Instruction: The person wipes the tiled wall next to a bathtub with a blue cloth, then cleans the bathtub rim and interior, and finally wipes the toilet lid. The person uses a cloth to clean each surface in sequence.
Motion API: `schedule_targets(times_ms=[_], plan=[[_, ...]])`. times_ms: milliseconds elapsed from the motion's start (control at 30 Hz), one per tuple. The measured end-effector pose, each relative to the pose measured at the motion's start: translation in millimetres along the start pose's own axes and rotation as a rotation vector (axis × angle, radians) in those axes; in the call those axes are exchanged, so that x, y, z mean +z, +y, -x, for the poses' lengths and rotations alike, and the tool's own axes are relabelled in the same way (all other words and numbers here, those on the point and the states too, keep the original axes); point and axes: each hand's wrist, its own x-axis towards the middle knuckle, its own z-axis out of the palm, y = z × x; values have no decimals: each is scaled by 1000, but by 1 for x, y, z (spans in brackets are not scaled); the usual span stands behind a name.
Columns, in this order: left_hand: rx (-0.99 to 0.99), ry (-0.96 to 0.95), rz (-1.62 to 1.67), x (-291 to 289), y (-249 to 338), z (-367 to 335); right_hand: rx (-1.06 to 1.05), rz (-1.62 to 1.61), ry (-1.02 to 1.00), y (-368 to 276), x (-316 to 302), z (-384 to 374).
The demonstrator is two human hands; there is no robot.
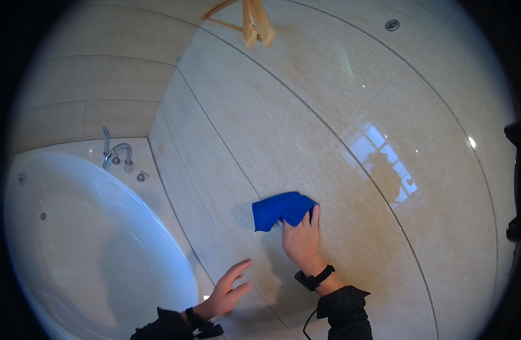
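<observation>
A blue cloth (283, 209) lies against the glossy beige tiled wall (305, 136), its left part spread and hanging loose with a small fold at the bottom. My right hand (302, 243) holds the cloth by its right part and presses it to the tiles; some fingers are hidden by the cloth. Lower and to the left, my left hand (226, 292) is held near the wall with its fingers apart and nothing in them. Both wrists wear black bands, and dark sleeves cover the forearms.
A white oval bathtub (113, 249) fills the left side. On its rim stand a curved chrome faucet (121, 148), a handle (141, 176) and a hand shower (105, 139). Light wooden bars (254, 25) jut in at the top. A round metal fitting (392, 25) sits upper right.
</observation>
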Motion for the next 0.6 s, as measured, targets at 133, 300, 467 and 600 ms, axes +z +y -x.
schedule_targets(times_ms=[133,300,467,600], plan=[[414,-47,-363,20,33,-90,51,-6,8,8,-8,-15],[488,71,-684,31,35,-175,35,-3,78,12,0,-6],[556,66,-756,49,24,-194,190,89,11,12,-14,34],[673,101,-897,53,37,-217,313,207,-9,24,-46,76]])
